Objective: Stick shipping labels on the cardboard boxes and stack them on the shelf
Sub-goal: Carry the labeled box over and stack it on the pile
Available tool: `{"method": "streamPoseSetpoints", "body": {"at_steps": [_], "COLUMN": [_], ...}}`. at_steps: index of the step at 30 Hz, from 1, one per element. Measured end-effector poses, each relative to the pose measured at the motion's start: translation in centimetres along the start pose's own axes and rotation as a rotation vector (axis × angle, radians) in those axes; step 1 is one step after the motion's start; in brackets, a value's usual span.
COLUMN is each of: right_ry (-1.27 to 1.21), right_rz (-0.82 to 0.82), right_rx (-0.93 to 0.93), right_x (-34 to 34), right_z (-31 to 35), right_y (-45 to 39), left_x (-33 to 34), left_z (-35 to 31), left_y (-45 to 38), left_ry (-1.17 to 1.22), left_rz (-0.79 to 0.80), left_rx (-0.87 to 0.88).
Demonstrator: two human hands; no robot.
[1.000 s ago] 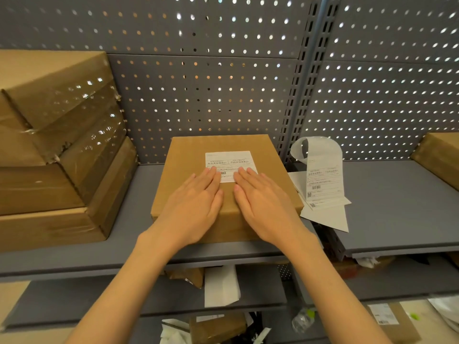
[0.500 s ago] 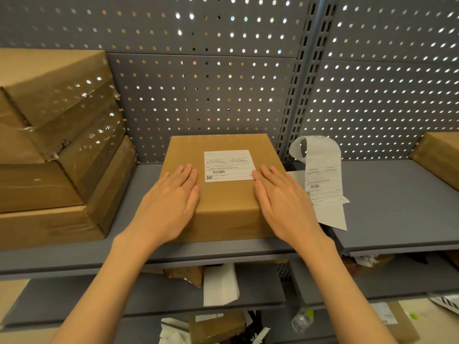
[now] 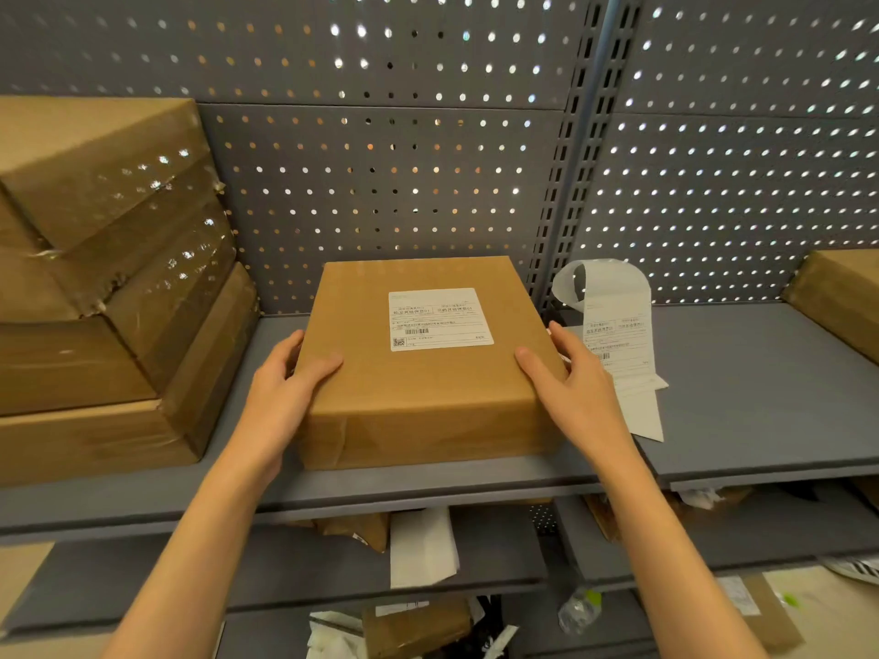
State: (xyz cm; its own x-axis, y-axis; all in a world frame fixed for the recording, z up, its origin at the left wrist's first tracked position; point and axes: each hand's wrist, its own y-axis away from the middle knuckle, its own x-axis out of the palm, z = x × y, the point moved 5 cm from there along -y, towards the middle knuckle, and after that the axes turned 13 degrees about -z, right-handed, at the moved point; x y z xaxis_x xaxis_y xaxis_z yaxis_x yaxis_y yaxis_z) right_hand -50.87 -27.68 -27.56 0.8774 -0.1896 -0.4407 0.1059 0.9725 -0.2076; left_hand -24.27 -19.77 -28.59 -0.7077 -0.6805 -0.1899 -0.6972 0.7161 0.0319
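hands (image 3: 428, 392) gripping box (image 3: 423, 397), fingers seemingly hidden

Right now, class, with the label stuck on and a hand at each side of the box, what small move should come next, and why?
Probably lift the box and carry it left toward the stack. The label lies flat on its top, the left hand and right hand grip its sides, and it sits on the shelf, apart from the stack.

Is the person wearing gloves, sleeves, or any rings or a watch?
No. The left hand and right hand are bare, with no gloves, rings or watch showing. Both forearms are uncovered right down to the bottom edge of the picture, so no sleeves show.
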Motion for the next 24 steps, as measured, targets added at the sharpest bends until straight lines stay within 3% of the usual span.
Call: {"method": "streamPoseSetpoints", "body": {"at_steps": [10, 24], "right_ry": [-0.41, -0.517], "right_rz": [0.031, -0.046], "right_rx": [0.296, 0.236], "right_x": [0.8, -0.1], "right_z": [-1.7, 0.8], "right_y": [0.6, 1.2], "left_x": [-0.3, -1.7], "left_z": [0.8, -1.3], "left_y": [0.6, 1.1], "left_ry": [0.128, 0.245], "left_rz": [0.023, -0.007], "left_rx": [-0.104, 0.013]}}
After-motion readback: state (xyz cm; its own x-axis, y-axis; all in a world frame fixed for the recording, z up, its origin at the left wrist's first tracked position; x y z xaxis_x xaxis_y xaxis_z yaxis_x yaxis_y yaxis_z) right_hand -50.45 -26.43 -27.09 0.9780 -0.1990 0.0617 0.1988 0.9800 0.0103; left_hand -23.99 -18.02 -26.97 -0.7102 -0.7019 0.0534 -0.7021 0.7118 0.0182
